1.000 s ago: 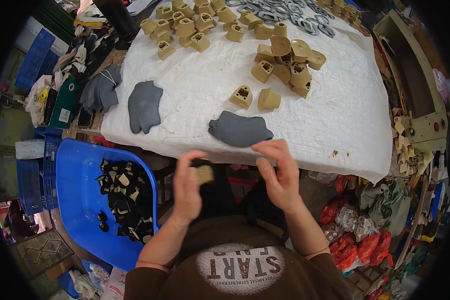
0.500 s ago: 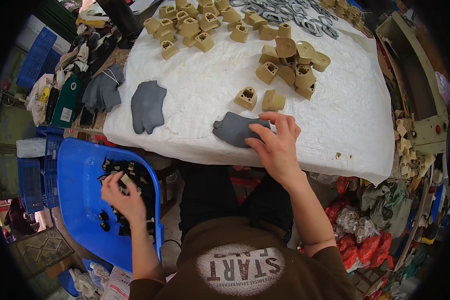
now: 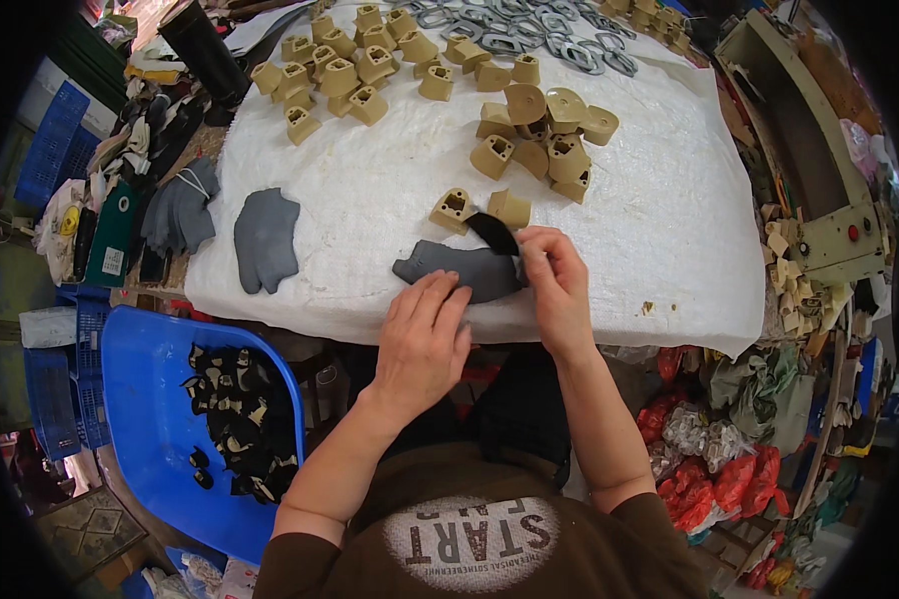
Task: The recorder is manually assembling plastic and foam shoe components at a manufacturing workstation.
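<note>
My right hand is closed in a pinch at the right end of a grey stack of cut pieces. From its fingertips a thin, curved black piece rises above the stack. My left hand lies with outstretched fingers on the near edge of the same stack. Just beyond are two tan heel-shaped blocks, one showing its hollow face and one standing beside it. Another grey cut piece or stack lies flat farther left on the white sheet.
Tan blocks sit in a cluster at the far left and a pile at centre right. Grey rings lie behind. A blue tub with black-and-tan pieces stands below left; a metal machine frame stands right.
My left hand has come from above the blue tub onto the grey stack. My right hand now pinches a black piece lifted at the stack's right end. The view has shifted slightly.
</note>
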`<state>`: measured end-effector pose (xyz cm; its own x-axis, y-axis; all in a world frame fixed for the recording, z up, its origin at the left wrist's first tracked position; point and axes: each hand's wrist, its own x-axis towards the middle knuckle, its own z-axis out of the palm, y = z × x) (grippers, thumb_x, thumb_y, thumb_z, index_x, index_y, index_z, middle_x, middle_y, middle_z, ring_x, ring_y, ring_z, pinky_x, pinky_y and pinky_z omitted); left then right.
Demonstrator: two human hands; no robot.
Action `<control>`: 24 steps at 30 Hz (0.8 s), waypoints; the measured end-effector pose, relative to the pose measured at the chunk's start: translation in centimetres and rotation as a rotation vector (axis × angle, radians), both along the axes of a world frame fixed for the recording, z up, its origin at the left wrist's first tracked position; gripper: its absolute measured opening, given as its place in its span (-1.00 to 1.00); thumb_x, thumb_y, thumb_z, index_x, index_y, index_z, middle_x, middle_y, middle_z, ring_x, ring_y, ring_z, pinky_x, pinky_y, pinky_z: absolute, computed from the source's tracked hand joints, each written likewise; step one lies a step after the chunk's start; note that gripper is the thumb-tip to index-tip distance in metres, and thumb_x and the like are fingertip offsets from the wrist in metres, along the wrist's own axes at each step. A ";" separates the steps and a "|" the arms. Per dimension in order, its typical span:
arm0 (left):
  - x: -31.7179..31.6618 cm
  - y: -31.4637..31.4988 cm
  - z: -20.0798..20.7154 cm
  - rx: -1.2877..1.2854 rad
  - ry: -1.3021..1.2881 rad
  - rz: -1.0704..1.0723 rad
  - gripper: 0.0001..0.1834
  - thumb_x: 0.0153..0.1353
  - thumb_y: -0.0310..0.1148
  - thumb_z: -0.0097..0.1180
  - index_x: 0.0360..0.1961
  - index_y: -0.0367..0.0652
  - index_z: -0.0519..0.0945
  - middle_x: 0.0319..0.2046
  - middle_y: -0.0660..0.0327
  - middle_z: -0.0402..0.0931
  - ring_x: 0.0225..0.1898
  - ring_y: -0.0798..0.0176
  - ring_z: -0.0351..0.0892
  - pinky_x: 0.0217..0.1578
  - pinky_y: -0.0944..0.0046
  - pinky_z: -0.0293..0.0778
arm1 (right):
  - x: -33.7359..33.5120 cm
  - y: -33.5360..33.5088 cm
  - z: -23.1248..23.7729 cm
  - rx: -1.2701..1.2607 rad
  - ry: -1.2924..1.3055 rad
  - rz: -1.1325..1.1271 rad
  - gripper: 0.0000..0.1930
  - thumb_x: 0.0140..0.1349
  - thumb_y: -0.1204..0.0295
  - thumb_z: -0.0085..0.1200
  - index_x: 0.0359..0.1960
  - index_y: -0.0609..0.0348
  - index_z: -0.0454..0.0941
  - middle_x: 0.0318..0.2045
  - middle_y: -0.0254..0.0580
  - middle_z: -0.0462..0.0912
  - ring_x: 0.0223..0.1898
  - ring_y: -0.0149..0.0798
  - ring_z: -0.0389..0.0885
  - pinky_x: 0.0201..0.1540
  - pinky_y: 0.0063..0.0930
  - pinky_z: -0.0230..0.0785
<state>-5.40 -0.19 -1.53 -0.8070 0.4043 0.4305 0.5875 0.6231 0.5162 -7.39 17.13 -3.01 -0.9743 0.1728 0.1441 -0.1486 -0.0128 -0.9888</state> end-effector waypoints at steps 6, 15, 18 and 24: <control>0.3 -0.5 -0.4 -0.062 0.008 -0.011 -0.60 -0.08 -0.59 0.10 -0.12 -0.30 0.50 -0.05 -0.04 0.47 0.18 -0.09 0.28 0.18 -0.03 0.09 | 1.9 0.9 2.2 -0.088 0.110 -0.101 -0.90 0.32 0.47 -0.11 -0.34 0.23 0.38 -0.22 -0.31 0.41 -0.34 -0.55 0.29 -0.27 -0.69 0.18; 0.5 -0.3 2.7 0.064 -0.125 -0.081 -0.57 0.26 -0.28 -0.12 0.06 -0.35 0.40 0.06 -0.15 0.36 0.26 -0.17 0.14 0.24 -0.08 -0.13 | 2.9 -1.4 4.1 0.670 0.458 0.049 -0.86 0.03 0.59 0.11 -0.38 0.20 0.42 -0.21 -0.09 0.41 -0.22 -0.05 0.35 -0.14 -0.33 0.25; 0.4 -0.1 0.8 0.651 -0.484 -0.091 -0.59 0.33 -0.38 -0.35 0.11 -0.35 0.36 0.07 -0.01 0.38 0.19 0.04 0.27 0.16 0.20 0.16 | 1.9 -1.7 3.5 0.628 0.372 0.109 -0.82 0.00 0.48 0.18 -0.38 0.19 0.44 -0.27 -0.09 0.43 -0.22 -0.04 0.35 -0.15 -0.28 0.25; 1.1 -0.9 1.3 1.137 -0.851 -0.009 -0.59 0.37 -0.35 -0.40 0.15 -0.30 0.29 -0.10 0.16 0.42 -0.33 0.42 0.35 -0.37 0.38 0.30 | -3.7 0.1 3.1 0.894 -0.189 -0.302 -0.58 0.01 0.12 0.22 -0.31 0.26 0.49 -0.38 -0.05 0.53 -0.35 -0.02 0.51 -0.27 -0.29 0.36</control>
